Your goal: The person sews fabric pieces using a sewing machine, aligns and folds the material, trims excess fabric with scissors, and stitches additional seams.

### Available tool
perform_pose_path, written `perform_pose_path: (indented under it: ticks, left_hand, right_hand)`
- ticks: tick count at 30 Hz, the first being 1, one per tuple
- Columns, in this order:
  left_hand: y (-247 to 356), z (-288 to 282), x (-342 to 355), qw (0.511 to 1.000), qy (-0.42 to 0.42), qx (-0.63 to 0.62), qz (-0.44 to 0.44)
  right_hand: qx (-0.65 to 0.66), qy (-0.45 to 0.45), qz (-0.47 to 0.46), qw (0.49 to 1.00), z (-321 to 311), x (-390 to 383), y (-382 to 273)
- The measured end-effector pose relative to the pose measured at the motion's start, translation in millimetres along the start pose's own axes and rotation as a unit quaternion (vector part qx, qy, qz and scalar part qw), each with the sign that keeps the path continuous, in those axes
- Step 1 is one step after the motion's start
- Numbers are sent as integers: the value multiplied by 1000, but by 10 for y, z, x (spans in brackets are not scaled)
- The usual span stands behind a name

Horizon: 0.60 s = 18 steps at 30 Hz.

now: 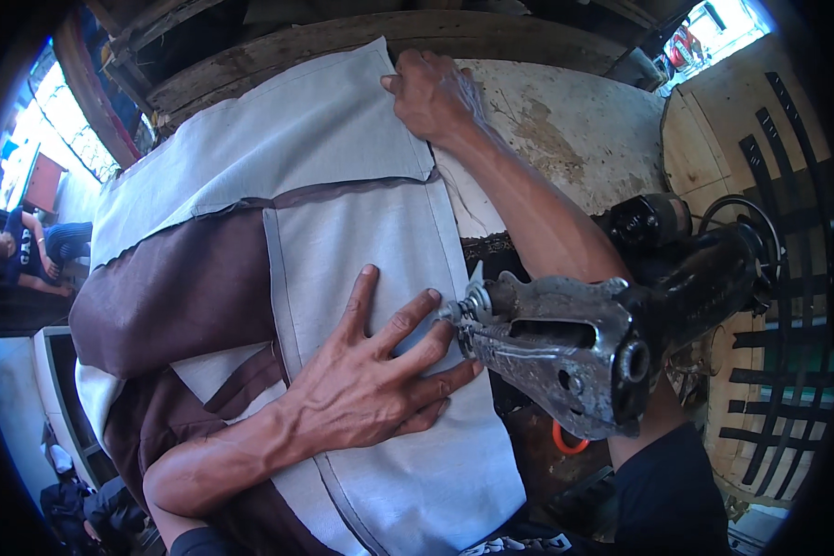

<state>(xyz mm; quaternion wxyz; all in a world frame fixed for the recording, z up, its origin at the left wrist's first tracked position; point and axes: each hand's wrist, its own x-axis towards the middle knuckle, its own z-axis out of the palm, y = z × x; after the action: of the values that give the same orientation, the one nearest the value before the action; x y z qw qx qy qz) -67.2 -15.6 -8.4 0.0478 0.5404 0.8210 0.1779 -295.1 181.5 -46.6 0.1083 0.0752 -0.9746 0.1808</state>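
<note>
My left hand [389,371] lies palm down with spread fingers on a pale grey fabric panel [352,232] with seamed edges, its fingertips beside the needle and presser area of a worn black and metal sewing machine [574,352]. Brown fabric [176,296] is bunched to the left of the panel. My right hand [431,102] is at the far edge, beyond the machine, with curled fingers gripping the corner of the pale upper flap [278,120]. The machine's head hides part of my right arm and whatever lies under the needle.
A worn pale tabletop [556,130] extends behind my right arm. A wooden board with dark straps [778,278] stands at the right, and a timber beam [296,42] runs along the back. A person [32,250] sits at the far left, away from the work.
</note>
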Motion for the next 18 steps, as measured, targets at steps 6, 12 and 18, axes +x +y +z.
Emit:
perform_pose_path:
  ticks: [6,12,18]
  left_hand:
    - [-86,66,-3,999,40,-22,17]
    - [-114,15,21,999,38,-1,36]
    - [-90,25,8,992,103,30,61]
  right_hand:
    - [1,59,-23,998,86,13,21]
    - [38,71,10,997,46,-12,74]
    - [297,44,17,954,-141,-836,156]
